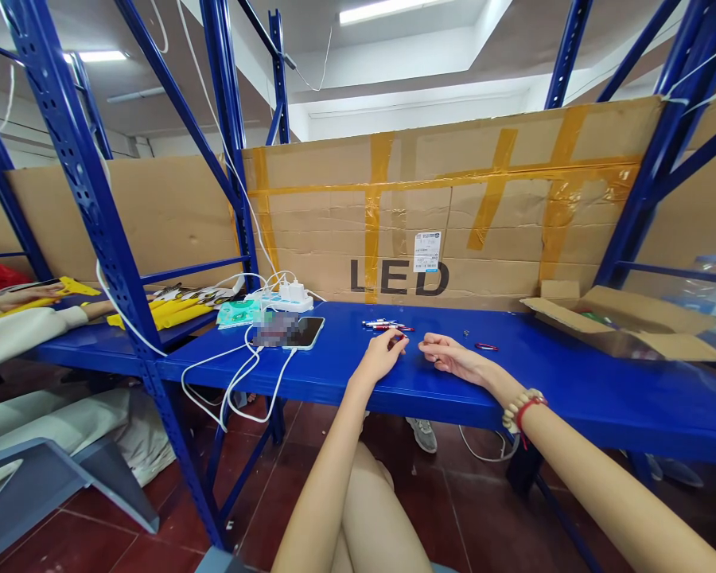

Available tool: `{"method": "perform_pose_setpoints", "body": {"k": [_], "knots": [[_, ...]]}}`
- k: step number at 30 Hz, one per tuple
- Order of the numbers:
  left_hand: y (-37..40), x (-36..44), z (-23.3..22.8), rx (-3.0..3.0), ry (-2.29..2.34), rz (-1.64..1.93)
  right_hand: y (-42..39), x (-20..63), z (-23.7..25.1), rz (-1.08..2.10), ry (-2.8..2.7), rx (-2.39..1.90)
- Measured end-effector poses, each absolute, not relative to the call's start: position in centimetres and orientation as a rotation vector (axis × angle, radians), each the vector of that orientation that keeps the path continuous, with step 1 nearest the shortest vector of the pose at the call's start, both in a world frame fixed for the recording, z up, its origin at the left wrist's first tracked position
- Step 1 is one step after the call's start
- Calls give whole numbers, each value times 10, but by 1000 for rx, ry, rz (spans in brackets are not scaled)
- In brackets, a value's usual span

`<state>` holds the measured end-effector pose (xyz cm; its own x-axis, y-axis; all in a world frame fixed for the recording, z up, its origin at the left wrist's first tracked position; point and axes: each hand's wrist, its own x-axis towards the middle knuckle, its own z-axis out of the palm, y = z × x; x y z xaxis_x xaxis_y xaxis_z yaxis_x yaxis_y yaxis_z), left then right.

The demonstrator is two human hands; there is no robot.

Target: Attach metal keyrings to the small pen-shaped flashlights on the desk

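Both of my hands rest on the blue shelf surface (346,374) in front of me. My left hand (383,356) has its fingers curled around a small thin part near several red and silver pens (387,325). My right hand (452,354) lies palm down beside it, fingertips almost meeting the left; what it pinches is too small to tell. A beaded bracelet with a red cord (522,408) sits on my right wrist. One loose red pen piece (486,347) lies just beyond my right hand.
A phone (305,332) on a white cable lies left of my hands, by a power strip (279,300). A taped cardboard wall marked LED (453,231) backs the shelf. An open cardboard box (620,322) sits at right. Another person's sleeve (24,330) and yellow items (161,309) are far left.
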<state>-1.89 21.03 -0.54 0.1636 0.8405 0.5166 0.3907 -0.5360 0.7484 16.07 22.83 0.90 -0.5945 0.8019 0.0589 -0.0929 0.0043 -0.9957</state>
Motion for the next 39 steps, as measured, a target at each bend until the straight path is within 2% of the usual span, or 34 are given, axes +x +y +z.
{"method": "perform_pose_setpoints", "body": {"k": [3,7,10,13,17,22,26,34,39], "knots": [[212,-20,-6,1995,1170,1330,231,163,9,1474,-1416,-810],[214,-20,-7,1992,1170,1315,239,165,4,1017,-1292,-971],[212,-20,-6,2008,1154,1321,249,170,-3,720,-1415,-1033],[210,-19,-5,2011,1159,1303,263,181,-7,502,-1551,-1288],[210,-19,-4,2029,1169,1286,276,204,-6,380,-1649,-1459],[212,-19,-6,2059,1169,1274,283,219,1,-159,-1944,-1878],[212,-19,-6,2054,1165,1276,291,221,3,-278,-2095,-2040],[208,-20,-3,2073,1205,1215,285,212,7,-412,-2220,-1940],[212,-21,-4,2086,1201,1218,279,208,13,-370,-2131,-1947]]}}
